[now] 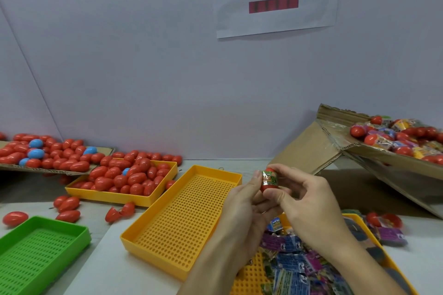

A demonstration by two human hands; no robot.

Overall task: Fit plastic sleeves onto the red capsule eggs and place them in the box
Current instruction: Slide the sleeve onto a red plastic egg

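A red capsule egg (269,181) with a green printed plastic sleeve round its middle is held upright between both hands, above the table's centre right. My left hand (242,201) pinches it from the left. My right hand (304,199) grips it from the right, thumb under the egg. A cardboard box (374,151) at the right, tilted toward me, holds several sleeved eggs. A yellow tray (254,278) below my hands is full of loose printed sleeves (292,261).
An empty perforated yellow tray (182,218) lies left of my hands. Another yellow tray (107,195) and a cardboard sheet (60,170) at the left carry many bare red eggs and a few blue ones. A green tray (40,246) sits at the lower left. Loose eggs are scattered between them.
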